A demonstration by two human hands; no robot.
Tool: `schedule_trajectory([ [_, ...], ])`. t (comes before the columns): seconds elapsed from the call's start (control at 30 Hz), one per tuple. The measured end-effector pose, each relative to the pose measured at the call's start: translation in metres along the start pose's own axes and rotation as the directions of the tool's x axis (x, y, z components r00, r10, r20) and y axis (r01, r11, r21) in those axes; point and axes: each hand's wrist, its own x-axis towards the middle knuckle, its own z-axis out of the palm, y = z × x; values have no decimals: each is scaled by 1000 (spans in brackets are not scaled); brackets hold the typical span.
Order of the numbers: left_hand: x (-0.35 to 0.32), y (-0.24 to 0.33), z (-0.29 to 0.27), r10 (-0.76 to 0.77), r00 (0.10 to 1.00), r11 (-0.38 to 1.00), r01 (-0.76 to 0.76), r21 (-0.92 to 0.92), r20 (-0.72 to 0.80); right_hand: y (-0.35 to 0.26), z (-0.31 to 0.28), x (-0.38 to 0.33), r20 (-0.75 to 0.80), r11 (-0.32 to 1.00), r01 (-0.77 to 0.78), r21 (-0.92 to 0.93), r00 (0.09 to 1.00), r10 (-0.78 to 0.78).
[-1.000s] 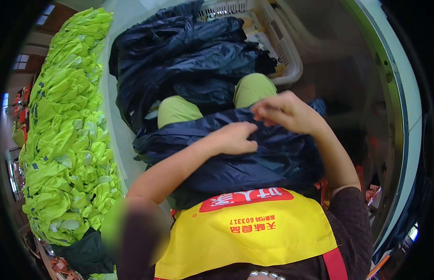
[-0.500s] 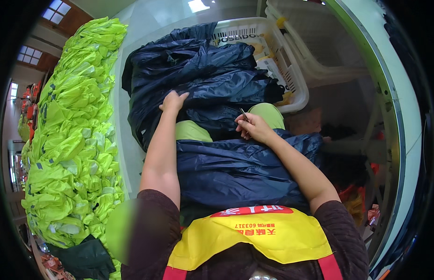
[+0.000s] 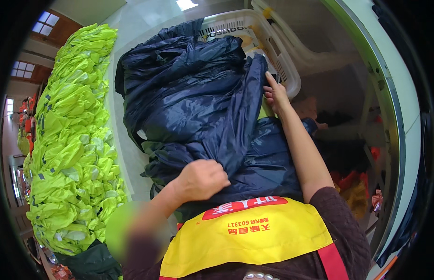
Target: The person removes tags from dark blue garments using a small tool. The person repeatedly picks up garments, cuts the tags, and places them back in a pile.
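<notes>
A glossy navy garment [image 3: 193,98] lies bunched in front of me, with more navy cloth across my lap. My left hand [image 3: 200,179] is a fist near my lap, closed on a fold of the garment. From it the cloth runs up and right in a long gathered strip. At that strip's upper end, my right hand [image 3: 277,95] pinches the edge, its index finger lying along the cloth. Whether the right palm still has the small metal tool in it is hidden.
A long heap of neon yellow-green garments [image 3: 77,140] stands to the left. Behind the navy cloth is a white plastic basket [image 3: 291,77] holding packages. A metal-edged table rim [image 3: 397,126] curves along the right. My yellow apron [image 3: 254,233] shows below.
My left hand has drawn back toward my lap, pulling navy cloth with it. My right hand has moved up and right to the cloth's edge. The small metal tool no longer shows.
</notes>
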Motion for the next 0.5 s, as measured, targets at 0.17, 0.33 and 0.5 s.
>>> schedule_trajectory([
  [0.17, 0, 18, -2, 54, 972, 997, -65, 41, 229, -13, -9, 2, 419, 871, -173, 460, 907, -41],
  [0.33, -53, -55, -35, -443, 852, 816, 512, 268, -279, -40, -28, -45, 196, 840, 245, 484, 905, -376],
  [0.5, -82, -126, -17, -852, 479, 422, 868, 263, -211, -3, -23, -76, 51, 810, 512, 287, 836, -547],
])
